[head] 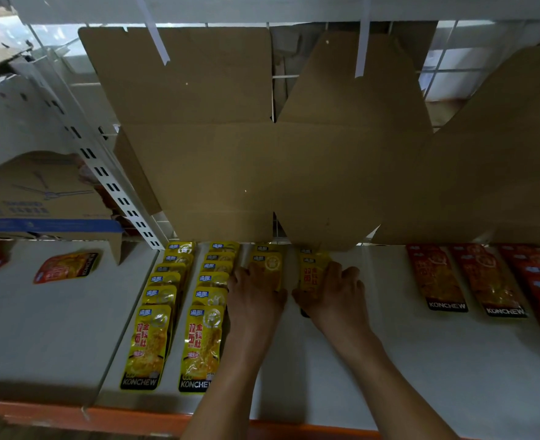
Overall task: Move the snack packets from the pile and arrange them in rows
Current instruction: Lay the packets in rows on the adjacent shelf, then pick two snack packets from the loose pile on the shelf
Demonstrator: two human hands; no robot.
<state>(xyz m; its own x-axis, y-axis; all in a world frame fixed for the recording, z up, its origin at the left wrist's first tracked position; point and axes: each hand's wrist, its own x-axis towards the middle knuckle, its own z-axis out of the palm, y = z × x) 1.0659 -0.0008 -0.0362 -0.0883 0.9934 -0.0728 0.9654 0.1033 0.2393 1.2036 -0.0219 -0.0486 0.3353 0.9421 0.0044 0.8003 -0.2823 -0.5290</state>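
Two full rows of yellow snack packets [149, 341] [203, 344] lie overlapped on the white shelf [326, 376], running front to back. A third short row of yellow packets [267, 263] sits at the back, and my left hand [256, 293] rests on top of it with fingers spread. My right hand [335, 289] grips a yellow packet [311, 271] of a fourth short row by its lower right side. Red packet rows [437, 277] lie to the right.
Brown cardboard sheets [262, 154] lean against the wire back of the shelf. A lone red packet [67, 268] lies on the neighbouring shelf at left, beside a cardboard box [40, 198]. An orange shelf edge [135, 417] runs along the front.
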